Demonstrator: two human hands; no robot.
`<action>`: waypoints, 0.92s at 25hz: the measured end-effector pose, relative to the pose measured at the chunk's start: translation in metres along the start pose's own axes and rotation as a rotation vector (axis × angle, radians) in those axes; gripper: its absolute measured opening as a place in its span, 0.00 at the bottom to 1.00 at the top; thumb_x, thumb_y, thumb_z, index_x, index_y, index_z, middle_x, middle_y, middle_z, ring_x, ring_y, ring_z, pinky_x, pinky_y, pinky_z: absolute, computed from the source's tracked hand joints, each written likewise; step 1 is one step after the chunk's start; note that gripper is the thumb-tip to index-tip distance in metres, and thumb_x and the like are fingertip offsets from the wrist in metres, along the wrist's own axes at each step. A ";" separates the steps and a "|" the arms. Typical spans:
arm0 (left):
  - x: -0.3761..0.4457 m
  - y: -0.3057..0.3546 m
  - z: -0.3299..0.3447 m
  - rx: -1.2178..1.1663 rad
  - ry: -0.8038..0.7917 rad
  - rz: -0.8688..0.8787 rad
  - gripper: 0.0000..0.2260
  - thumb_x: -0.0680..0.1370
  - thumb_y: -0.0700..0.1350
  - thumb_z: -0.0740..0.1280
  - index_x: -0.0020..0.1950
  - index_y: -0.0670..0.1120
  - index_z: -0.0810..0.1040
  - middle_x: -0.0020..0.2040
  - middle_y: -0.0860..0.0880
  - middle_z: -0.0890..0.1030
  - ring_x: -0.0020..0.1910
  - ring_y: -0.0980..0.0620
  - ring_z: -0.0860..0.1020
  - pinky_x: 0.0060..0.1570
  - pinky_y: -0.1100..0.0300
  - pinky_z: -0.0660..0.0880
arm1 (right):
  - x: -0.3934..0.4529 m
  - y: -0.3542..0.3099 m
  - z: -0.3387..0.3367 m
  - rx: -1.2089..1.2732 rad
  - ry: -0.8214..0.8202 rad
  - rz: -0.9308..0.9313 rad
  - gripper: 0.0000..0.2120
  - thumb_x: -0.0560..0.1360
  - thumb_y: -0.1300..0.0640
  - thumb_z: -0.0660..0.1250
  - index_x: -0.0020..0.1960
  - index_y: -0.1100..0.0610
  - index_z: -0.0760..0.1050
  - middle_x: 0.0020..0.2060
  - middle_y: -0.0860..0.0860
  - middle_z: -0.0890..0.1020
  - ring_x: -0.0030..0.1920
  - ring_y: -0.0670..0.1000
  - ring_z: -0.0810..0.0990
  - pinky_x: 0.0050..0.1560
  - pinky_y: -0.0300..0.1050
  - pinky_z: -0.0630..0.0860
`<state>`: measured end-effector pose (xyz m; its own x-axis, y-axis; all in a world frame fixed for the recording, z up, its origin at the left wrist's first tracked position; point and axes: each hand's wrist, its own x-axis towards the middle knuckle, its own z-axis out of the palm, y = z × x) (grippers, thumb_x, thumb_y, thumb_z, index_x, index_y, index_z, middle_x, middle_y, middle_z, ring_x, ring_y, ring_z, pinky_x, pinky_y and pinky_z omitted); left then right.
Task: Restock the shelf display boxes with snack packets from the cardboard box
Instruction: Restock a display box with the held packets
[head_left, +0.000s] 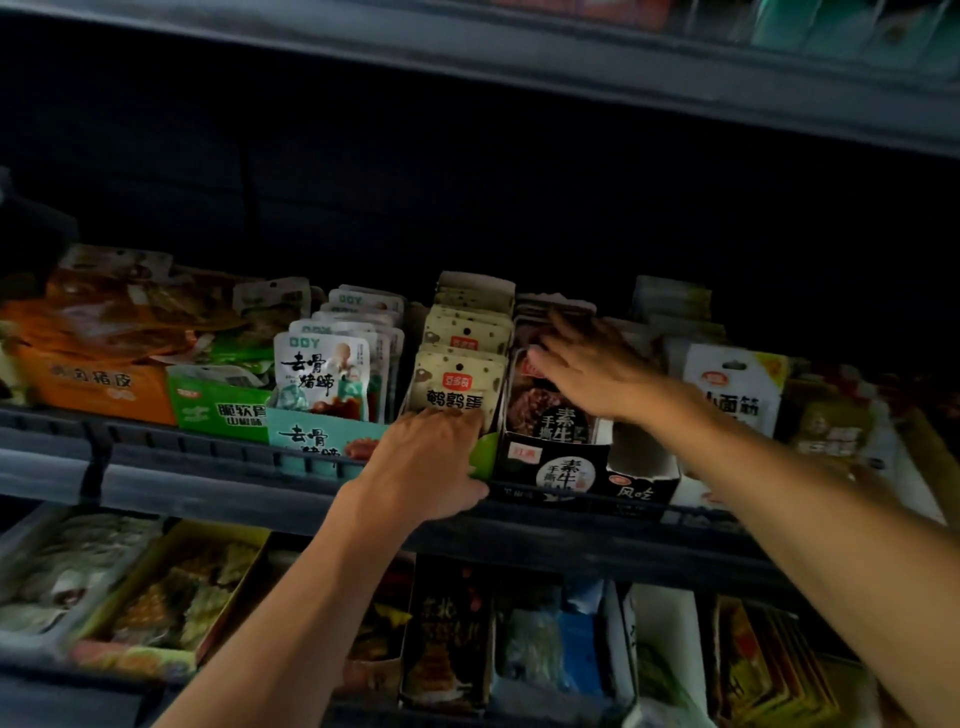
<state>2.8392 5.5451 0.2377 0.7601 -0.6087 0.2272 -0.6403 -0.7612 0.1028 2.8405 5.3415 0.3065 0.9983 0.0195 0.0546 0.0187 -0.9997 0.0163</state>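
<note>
On the middle shelf, my left hand grips the front of a display box holding cream speckled egg packets. Its fingers curl over the box's front rim and the thumb lies below. My right hand reaches over the neighbouring black display box, fingers straight and spread on the dark red packets standing in it. The cardboard box is out of view.
Left of the egg box stand a teal box of white packets, a green box and an orange box. Right of the black box a white box looks nearly empty. The shelf rail runs in front. A lower shelf holds more snacks.
</note>
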 end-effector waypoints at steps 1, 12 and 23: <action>-0.002 0.001 -0.001 0.005 -0.002 -0.004 0.23 0.74 0.56 0.71 0.64 0.48 0.70 0.60 0.49 0.79 0.59 0.46 0.77 0.57 0.56 0.71 | -0.005 0.001 0.002 0.003 0.011 -0.042 0.27 0.84 0.43 0.44 0.80 0.51 0.51 0.80 0.50 0.49 0.79 0.49 0.47 0.75 0.43 0.42; -0.011 0.037 0.003 -0.043 0.332 0.164 0.18 0.74 0.46 0.72 0.64 0.51 0.76 0.61 0.50 0.79 0.57 0.43 0.74 0.50 0.48 0.74 | -0.093 -0.003 0.038 -0.109 0.266 -0.068 0.24 0.82 0.44 0.48 0.44 0.50 0.81 0.48 0.47 0.84 0.61 0.53 0.70 0.61 0.53 0.57; -0.006 0.040 0.014 -0.234 0.317 0.101 0.09 0.80 0.42 0.64 0.58 0.51 0.77 0.54 0.52 0.82 0.51 0.47 0.75 0.46 0.53 0.73 | 0.000 0.004 -0.005 -0.060 -0.159 0.028 0.60 0.63 0.42 0.80 0.81 0.53 0.45 0.78 0.54 0.59 0.76 0.55 0.60 0.74 0.50 0.58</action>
<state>2.8102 5.5148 0.2265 0.6436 -0.5511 0.5311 -0.7458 -0.6073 0.2736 2.8401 5.3379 0.3111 0.9946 -0.0159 -0.1024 -0.0080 -0.9970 0.0771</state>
